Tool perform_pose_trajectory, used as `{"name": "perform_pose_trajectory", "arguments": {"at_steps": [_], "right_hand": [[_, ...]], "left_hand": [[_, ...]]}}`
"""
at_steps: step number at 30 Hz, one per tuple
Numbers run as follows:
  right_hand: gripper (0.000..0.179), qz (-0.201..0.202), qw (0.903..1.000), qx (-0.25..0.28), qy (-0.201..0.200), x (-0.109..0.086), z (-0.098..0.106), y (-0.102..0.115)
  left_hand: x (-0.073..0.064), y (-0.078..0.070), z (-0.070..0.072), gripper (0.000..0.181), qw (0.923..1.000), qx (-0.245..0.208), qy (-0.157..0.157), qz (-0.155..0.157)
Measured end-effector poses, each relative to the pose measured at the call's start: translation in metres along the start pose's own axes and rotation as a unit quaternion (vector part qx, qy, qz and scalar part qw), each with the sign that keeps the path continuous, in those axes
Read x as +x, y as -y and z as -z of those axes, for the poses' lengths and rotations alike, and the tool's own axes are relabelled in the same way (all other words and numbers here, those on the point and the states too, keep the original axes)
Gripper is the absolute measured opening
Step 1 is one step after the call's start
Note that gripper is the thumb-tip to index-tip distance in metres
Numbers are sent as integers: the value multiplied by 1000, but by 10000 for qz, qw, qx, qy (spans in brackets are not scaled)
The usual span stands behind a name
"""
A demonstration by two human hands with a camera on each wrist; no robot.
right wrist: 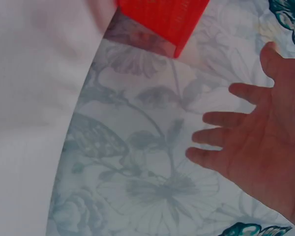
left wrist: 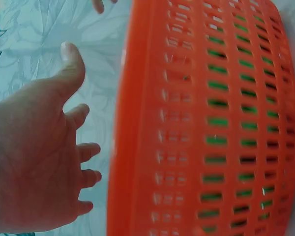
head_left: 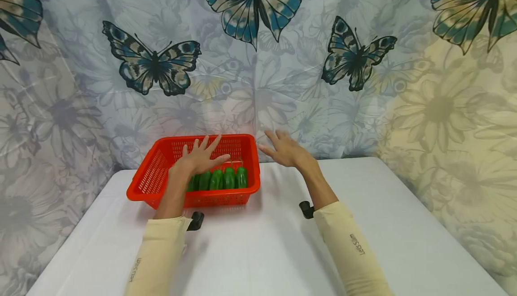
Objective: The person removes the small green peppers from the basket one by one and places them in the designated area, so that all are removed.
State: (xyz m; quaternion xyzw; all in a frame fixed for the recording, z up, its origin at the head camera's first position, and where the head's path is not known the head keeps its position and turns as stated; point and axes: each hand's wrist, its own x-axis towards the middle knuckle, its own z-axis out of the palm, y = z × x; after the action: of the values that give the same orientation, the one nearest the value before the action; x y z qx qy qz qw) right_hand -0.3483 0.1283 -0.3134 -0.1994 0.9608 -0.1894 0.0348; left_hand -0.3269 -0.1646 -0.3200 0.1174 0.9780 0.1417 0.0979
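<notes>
A red plastic basket (head_left: 218, 199) with slotted walls stands at the back left of the table. Inside it several green peppers (head_left: 216, 179), smooth and shiny, lie side by side, partly hidden by my left hand. That left hand (head_left: 198, 159) is above the basket with its fingers spread and nothing in its grasp. In the left wrist view the basket wall (left wrist: 187, 118) fills the right side, and green shows through the slots. My right hand (head_left: 287, 149) hovers right of the basket, fingers extended, holding nothing. The right wrist view shows its palm (right wrist: 270, 132) and a basket corner (right wrist: 162, 19).
A white cloth covers the table (head_left: 258, 251). Behind it hangs a fabric backdrop (head_left: 274, 89) printed with flowers and butterflies, close to the table's back edge. Cream sleeves cover both forearms, and a small black device (head_left: 196, 221) sits at the left wrist, another (head_left: 307, 209) at the right.
</notes>
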Motion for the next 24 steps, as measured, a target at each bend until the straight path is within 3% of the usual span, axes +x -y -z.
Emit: {"name": "perform_pose_trajectory", "arguments": {"at_steps": [8,15,24], "right_hand": [[71,783,9925,922,-159,-6,-10,9],[68,1259,9848,1168,-255,-3,-21,28],[56,735,9894,985,-772,1,-40,51]], "left_hand": [[-18,29,0,92,9989,-19,-192,423],[-27,55,2,95,9969,-43,-361,693],[-38,86,3,96,9913,-388,-783,988]]}}
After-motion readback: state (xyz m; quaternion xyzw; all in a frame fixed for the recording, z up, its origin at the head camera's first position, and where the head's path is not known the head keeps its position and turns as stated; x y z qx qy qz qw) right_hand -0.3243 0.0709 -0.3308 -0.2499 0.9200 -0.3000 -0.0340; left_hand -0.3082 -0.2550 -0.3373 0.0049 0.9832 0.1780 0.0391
